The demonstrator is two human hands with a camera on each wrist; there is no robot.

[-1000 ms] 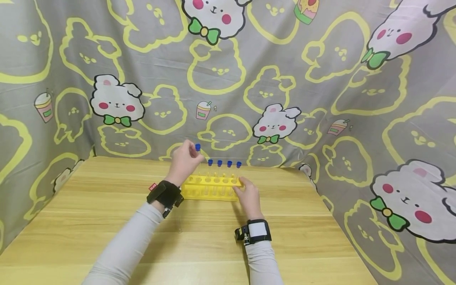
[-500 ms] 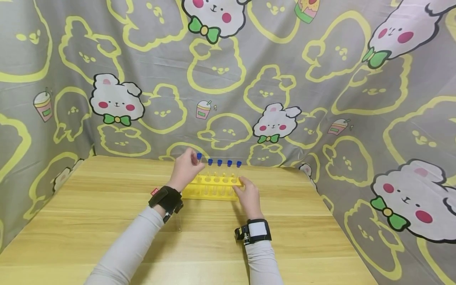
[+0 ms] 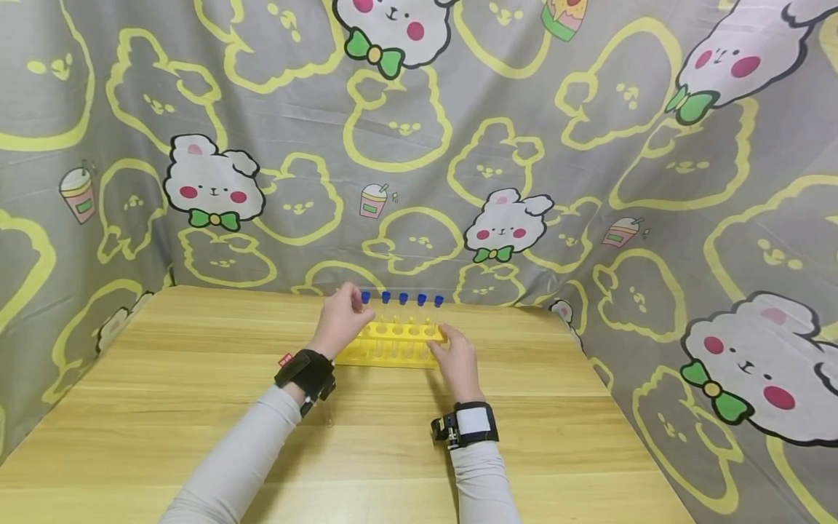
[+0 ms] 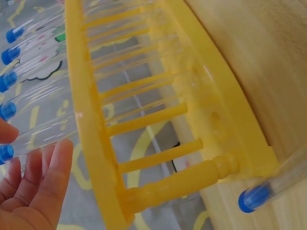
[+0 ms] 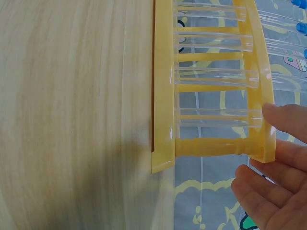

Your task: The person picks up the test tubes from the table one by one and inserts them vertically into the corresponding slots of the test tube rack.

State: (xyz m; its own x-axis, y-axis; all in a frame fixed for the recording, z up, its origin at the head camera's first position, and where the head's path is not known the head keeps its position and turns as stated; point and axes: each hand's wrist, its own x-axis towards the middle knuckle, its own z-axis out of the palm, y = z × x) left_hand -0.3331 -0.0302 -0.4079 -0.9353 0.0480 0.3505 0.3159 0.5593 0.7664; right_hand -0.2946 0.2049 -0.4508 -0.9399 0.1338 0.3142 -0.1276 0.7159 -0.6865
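Note:
A yellow test-tube rack point(image 3: 401, 332) stands at the far middle of the wooden table point(image 3: 196, 378). Several clear tubes with blue caps stand in its back row. My left hand point(image 3: 356, 306) pinches the leftmost tube point(image 3: 365, 298) just under its cap, and the tube sits down in the rack. In the left wrist view my thumb and fingers point(image 4: 45, 165) close around that tube point(image 4: 5, 153) beside the rack's top rail point(image 4: 91, 143). My right hand point(image 3: 445, 343) grips the rack's right end. In the right wrist view its fingers point(image 5: 288, 122) curl around the rack's end post point(image 5: 211, 146).
One more blue-capped tube point(image 4: 254, 197) lies on the table by the rack's left foot. Patterned grey cloth point(image 3: 589, 182) hangs close behind the rack and along both sides. The table's right edge point(image 3: 628, 407) runs near my right arm.
My left hand has lowered the tube from above the rack down into the leftmost hole, so its cap now lines up with the others. The right hand has stayed on the rack's end.

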